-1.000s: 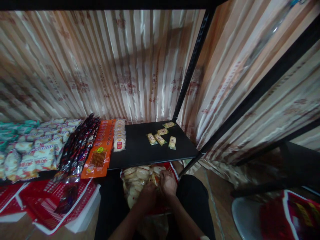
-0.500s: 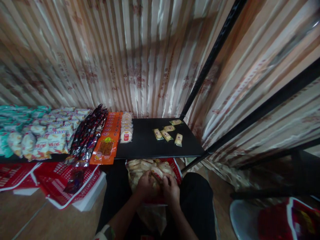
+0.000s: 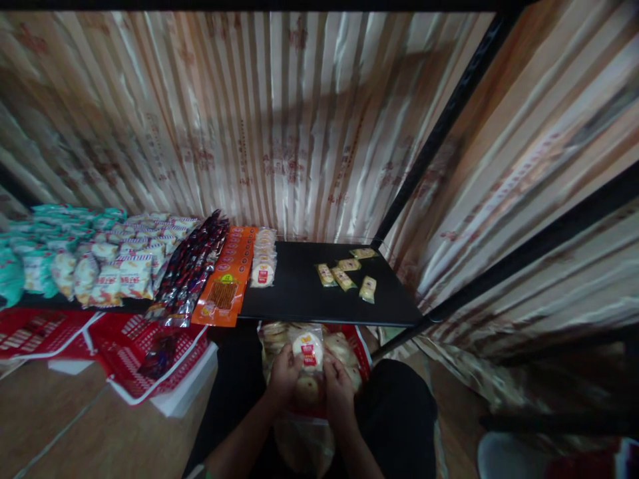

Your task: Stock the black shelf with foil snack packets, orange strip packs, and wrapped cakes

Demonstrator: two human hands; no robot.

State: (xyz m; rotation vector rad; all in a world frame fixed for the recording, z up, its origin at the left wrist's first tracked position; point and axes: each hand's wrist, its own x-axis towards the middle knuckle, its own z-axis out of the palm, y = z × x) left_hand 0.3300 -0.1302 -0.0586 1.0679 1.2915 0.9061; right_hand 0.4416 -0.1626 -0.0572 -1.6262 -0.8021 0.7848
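My left hand (image 3: 284,374) and my right hand (image 3: 339,384) hold a clear packet with a round white cracker (image 3: 307,348) between them, its red label facing up. The fingers of each hand pinch one side of the wrapper. Under it, between my knees, is a red basket (image 3: 368,356) filled with similar round packets (image 3: 344,352). On the black shelf (image 3: 294,303) ahead stands a row of matching cracker packets (image 3: 263,269), beside an orange snack bag (image 3: 224,286).
Several small yellow wrapped snacks (image 3: 345,279) lie on the shelf's right part. To the left are dark shiny packets (image 3: 187,273), white snack bags (image 3: 134,273) and teal bags (image 3: 37,266). Another red basket (image 3: 124,359) sits below. A black post (image 3: 429,146) rises at the right.
The round cracker packet has been lifted and turned, so its red label now faces up between both hands. The camera view has shifted, so the shelf appears slightly further right.
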